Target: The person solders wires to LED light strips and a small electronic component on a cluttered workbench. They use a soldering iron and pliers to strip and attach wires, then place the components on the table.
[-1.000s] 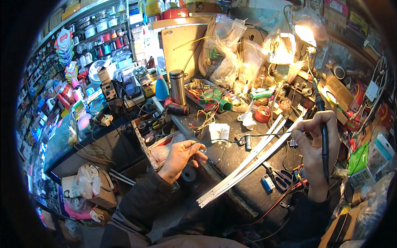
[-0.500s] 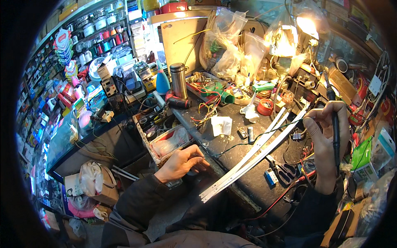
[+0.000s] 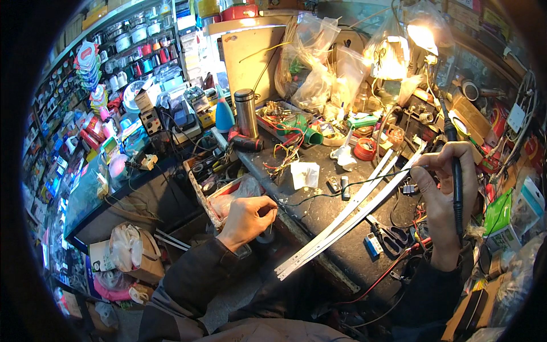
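Over the desk [image 3: 314,212], dark wire [image 3: 370,180] from left hand [image 3: 247,221], narrow in pinch, to right hand [image 3: 441,199], also around black tool [image 3: 457,185].

Left hand [image 3: 246,221] in a fingertip pinch — right hand [image 3: 439,199] upright, fingers [image 3: 435,160] curled inward

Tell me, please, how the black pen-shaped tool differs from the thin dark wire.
The black pen-shaped tool is thick and straight, while the thin dark wire is slender and curved. The tool stands nearly upright in the picture; the wire runs crosswise toward the left hand. Both are dark and held in the right hand.
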`<action>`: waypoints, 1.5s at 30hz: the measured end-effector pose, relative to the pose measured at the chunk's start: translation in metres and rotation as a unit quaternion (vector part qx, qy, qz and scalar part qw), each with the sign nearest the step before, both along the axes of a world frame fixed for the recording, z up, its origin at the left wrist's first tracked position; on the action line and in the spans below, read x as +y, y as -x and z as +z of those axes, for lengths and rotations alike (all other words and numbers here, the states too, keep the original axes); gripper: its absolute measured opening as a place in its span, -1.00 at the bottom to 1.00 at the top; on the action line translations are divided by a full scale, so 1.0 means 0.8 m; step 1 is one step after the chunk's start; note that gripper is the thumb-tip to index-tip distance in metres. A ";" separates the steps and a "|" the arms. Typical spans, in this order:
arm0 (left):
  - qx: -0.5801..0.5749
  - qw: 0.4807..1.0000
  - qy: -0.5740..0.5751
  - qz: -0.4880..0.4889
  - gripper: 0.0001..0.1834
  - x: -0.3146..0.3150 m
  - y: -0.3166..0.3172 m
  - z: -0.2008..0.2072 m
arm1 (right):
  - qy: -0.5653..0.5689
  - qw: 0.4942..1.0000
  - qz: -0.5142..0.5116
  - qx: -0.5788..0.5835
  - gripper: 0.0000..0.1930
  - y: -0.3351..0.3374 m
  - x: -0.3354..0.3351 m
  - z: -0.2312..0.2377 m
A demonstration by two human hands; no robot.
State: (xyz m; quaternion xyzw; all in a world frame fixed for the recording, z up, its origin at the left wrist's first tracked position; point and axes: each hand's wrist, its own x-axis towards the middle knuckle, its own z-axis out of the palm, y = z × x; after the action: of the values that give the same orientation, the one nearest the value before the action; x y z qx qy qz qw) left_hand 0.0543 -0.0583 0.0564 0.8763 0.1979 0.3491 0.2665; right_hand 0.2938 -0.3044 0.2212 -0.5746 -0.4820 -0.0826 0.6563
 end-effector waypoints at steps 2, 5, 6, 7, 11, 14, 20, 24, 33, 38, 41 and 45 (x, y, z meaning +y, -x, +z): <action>0.012 0.992 0.129 -0.005 -0.90 0.000 0.000 0.001 | 0.002 1.000 0.000 -0.006 -0.64 0.000 -0.001 0.000; -0.002 0.929 0.368 -0.046 -0.84 0.006 -0.001 0.003 | 0.002 1.000 0.012 -0.006 -0.64 0.000 0.000 -0.001; -0.006 0.916 0.395 -0.062 -0.82 0.009 -0.001 0.003 | 0.002 1.000 0.024 0.003 -0.63 -0.001 0.001 -0.001; -0.011 0.903 0.422 -0.078 -0.80 0.012 -0.002 0.003 | 0.001 1.000 0.013 -0.008 -0.63 -0.001 0.001 -0.001; -0.016 0.863 0.498 -0.083 -0.79 0.021 -0.004 -0.002 | 0.003 1.000 0.006 -0.011 -0.62 -0.004 0.002 -0.001; -0.035 0.860 0.497 -0.108 -0.73 0.019 -0.004 -0.009 | 0.001 1.000 0.003 -0.017 -0.62 -0.006 0.001 -0.001; 0.047 0.932 0.356 -0.044 -0.86 0.009 0.006 -0.017 | 0.001 1.000 -0.002 -0.024 -0.63 -0.005 0.002 -0.002; 0.059 0.995 0.078 0.012 -0.84 0.010 0.005 -0.013 | -0.001 1.000 -0.004 -0.024 -0.64 -0.003 0.001 -0.002; 0.048 0.986 0.160 0.019 -0.84 0.010 -0.004 -0.005 | -0.018 1.000 -0.008 -0.022 -0.65 -0.002 0.000 -0.001; -0.033 0.879 0.468 -0.086 -0.72 0.022 -0.006 -0.011 | -0.021 1.000 0.001 -0.018 -0.64 -0.003 -0.001 0.000; -0.036 0.863 0.488 -0.126 -0.69 0.026 0.003 -0.015 | -0.032 0.999 -0.002 -0.020 -0.64 -0.007 0.000 0.001; -0.019 0.851 0.487 -0.197 -0.66 0.027 0.016 -0.019 | -0.026 0.999 -0.025 -0.025 -0.63 -0.013 -0.005 0.005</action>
State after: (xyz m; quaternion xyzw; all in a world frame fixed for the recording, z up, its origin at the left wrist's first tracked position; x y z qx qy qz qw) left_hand 0.0417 -0.0368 0.0411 0.6480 0.1604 0.1646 0.7261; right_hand 0.3043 -0.3084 0.2254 -0.5671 -0.4818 -0.1256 0.6561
